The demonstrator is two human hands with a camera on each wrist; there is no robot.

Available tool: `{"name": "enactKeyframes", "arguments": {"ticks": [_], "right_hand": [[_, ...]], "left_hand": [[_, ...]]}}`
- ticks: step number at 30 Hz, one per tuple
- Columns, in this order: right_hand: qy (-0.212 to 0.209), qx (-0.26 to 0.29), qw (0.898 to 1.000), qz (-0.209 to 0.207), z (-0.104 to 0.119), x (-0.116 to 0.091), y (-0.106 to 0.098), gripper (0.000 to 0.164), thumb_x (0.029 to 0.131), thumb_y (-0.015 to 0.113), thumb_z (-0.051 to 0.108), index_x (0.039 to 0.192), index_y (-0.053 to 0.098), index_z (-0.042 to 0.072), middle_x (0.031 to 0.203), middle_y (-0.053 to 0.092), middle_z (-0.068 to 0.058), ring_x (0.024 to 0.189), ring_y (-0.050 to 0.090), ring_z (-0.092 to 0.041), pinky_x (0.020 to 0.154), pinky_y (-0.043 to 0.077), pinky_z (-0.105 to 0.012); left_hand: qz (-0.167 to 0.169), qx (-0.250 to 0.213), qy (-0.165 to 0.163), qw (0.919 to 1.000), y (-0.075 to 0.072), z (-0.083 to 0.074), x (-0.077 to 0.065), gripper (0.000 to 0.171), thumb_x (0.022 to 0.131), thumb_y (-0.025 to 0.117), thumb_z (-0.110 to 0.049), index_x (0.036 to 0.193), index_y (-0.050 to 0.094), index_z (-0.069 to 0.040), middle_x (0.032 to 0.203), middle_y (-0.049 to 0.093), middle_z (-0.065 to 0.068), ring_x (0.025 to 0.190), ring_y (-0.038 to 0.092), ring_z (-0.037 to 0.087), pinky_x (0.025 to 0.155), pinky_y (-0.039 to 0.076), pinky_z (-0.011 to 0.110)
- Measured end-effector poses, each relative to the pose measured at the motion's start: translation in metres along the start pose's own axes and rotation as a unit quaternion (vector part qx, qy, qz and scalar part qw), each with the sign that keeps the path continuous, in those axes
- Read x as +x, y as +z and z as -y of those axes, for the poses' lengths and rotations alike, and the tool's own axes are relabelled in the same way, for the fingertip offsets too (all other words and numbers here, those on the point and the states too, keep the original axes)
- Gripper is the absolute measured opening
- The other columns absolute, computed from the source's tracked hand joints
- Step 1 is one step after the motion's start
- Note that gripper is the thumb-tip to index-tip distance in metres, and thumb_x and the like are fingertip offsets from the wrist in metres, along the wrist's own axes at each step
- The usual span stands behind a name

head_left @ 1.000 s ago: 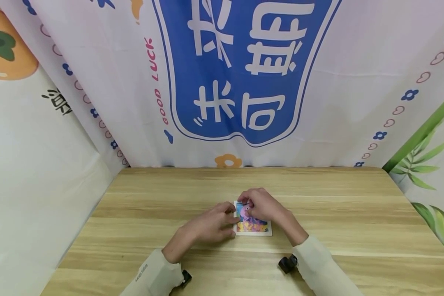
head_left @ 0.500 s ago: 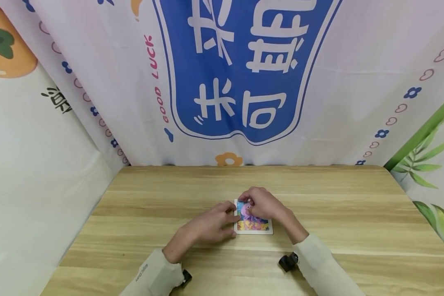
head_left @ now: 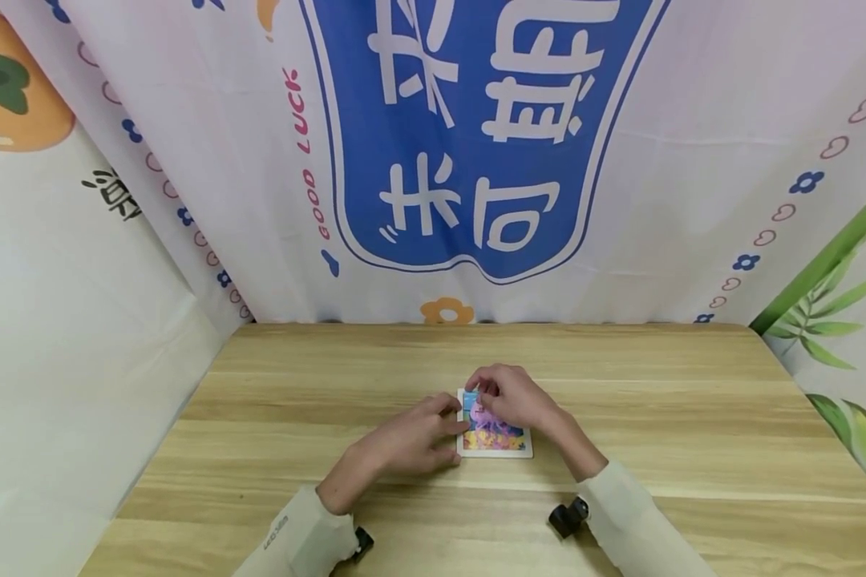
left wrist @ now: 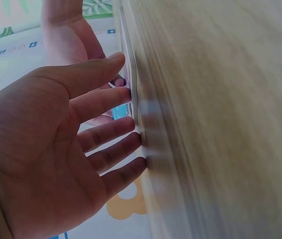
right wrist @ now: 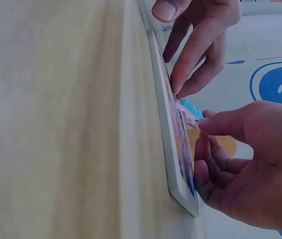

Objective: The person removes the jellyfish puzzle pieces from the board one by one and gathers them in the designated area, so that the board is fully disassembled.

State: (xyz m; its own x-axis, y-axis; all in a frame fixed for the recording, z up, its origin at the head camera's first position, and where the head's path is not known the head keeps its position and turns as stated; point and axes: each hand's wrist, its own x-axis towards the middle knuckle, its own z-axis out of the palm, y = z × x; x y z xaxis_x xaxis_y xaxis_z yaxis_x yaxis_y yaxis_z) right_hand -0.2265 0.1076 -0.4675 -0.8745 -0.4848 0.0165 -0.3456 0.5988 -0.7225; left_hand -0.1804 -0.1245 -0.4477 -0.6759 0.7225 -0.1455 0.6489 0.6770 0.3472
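Observation:
A small white-framed picture puzzle (head_left: 494,442), with a pink octopus-like figure over yellow and blue, lies flat on the wooden table. My right hand (head_left: 514,396) is over its upper part. In the right wrist view the thumb and index finger of that hand pinch a thin pink puzzle piece (right wrist: 189,115), tilted up from the picture; its other fingers curl close to the frame. My left hand (head_left: 414,437) lies at the puzzle's left edge, fingers extended. The left wrist view shows its fingertips (left wrist: 140,164) at the frame's side and the tabletop.
The wooden table (head_left: 317,361) spreads out around the puzzle. Behind it hangs a printed curtain (head_left: 642,240) with a blue sign. White cloth walls stand left and right. Black wrist cameras, one (head_left: 568,518) at the right sleeve, sit low over the table.
My right hand has shifted very slightly, its thumb drawing up and over the figure's head, and its wrist has edged right. The left hand keeps its place at the puzzle's left edge.

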Motion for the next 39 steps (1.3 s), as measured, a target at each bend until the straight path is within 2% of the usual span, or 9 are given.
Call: {"name": "enactKeyframes", "arguments": {"ticks": [6,15,21,30,39], "right_hand": [[0.000,0.009,1.000,0.006,0.000,-0.002,0.000,0.018,0.104,0.064,0.004,0.115,0.076,0.011,0.092,0.068,0.000,0.080,0.058,-0.012,0.073,0.051,-0.025],[-0.004,0.030,1.000,0.006,0.000,-0.002,0.000,0.021,0.104,0.059,0.004,0.114,0.076,0.011,0.091,0.069,-0.002,0.077,0.056,-0.012,0.070,0.048,-0.025],[0.017,0.055,0.998,-0.004,-0.001,-0.001,-0.003,0.021,0.102,0.060,0.008,0.111,0.078,0.014,0.097,0.071,-0.003,0.085,0.058,-0.016,0.080,0.049,-0.031],[0.051,0.091,0.995,0.009,-0.007,-0.001,-0.011,0.021,0.101,0.060,0.009,0.112,0.077,0.012,0.097,0.067,-0.005,0.087,0.056,-0.018,0.078,0.047,-0.032],[0.075,0.113,0.991,0.018,-0.018,-0.007,-0.020,0.019,0.102,0.061,0.011,0.111,0.078,0.010,0.104,0.070,-0.006,0.095,0.058,-0.019,0.085,0.047,-0.032]], "left_hand": [[-0.003,0.001,-0.006,1.0000,0.002,0.000,0.000,0.052,0.103,0.075,-0.033,0.149,0.065,-0.012,0.157,0.053,0.012,0.144,0.054,0.026,0.120,0.050,0.042],[0.000,-0.004,-0.012,0.9999,0.003,0.001,-0.001,0.054,0.103,0.075,-0.033,0.151,0.063,-0.013,0.158,0.052,0.012,0.145,0.053,0.025,0.120,0.050,0.042],[0.001,-0.007,-0.017,0.9998,0.003,0.000,-0.001,0.054,0.102,0.075,-0.033,0.151,0.063,-0.013,0.159,0.052,0.012,0.146,0.052,0.027,0.122,0.048,0.043],[0.002,-0.008,-0.023,0.9997,0.001,-0.001,0.000,0.055,0.102,0.076,-0.034,0.151,0.063,-0.013,0.160,0.051,0.013,0.148,0.051,0.028,0.123,0.048,0.044],[0.003,-0.009,-0.028,0.9996,0.002,-0.001,0.000,0.055,0.101,0.076,-0.035,0.151,0.064,-0.014,0.161,0.051,0.013,0.149,0.050,0.029,0.124,0.047,0.045]]}}
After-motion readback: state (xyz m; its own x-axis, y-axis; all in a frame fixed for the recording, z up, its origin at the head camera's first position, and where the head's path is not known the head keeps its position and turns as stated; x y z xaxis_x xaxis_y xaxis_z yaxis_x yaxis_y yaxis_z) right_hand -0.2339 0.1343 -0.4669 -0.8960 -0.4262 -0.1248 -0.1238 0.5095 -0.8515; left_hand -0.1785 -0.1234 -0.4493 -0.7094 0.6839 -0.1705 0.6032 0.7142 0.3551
